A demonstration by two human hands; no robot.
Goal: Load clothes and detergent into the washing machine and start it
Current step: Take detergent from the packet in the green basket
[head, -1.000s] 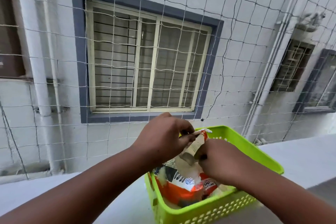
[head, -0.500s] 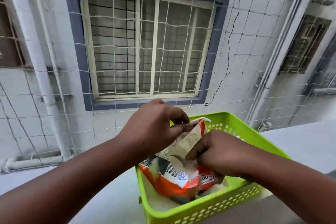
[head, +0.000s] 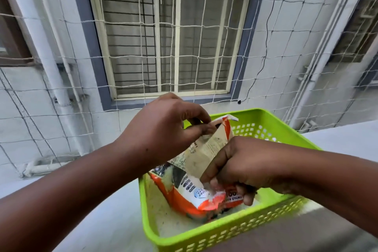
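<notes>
An orange and white detergent packet (head: 190,186) stands inside a lime-green plastic basket (head: 225,235) on a pale ledge. My left hand (head: 163,129) pinches the packet's folded top edge near its upper corner. My right hand (head: 241,168) grips the packet's right side lower down, its fingers curled over the front. White powder dusts the basket floor. The packet's mouth is partly hidden by my hands. No washing machine or clothes are in view.
A white rope safety net (head: 81,63) hangs just beyond the ledge (head: 102,210). Behind it is a white wall with a barred window (head: 169,35) and drain pipes (head: 51,57). The ledge runs left and right of the basket.
The view has tilted down and closer, so the basket sits lower and larger. Both hands stay on the packet; its top flap has been pulled a little more upright.
</notes>
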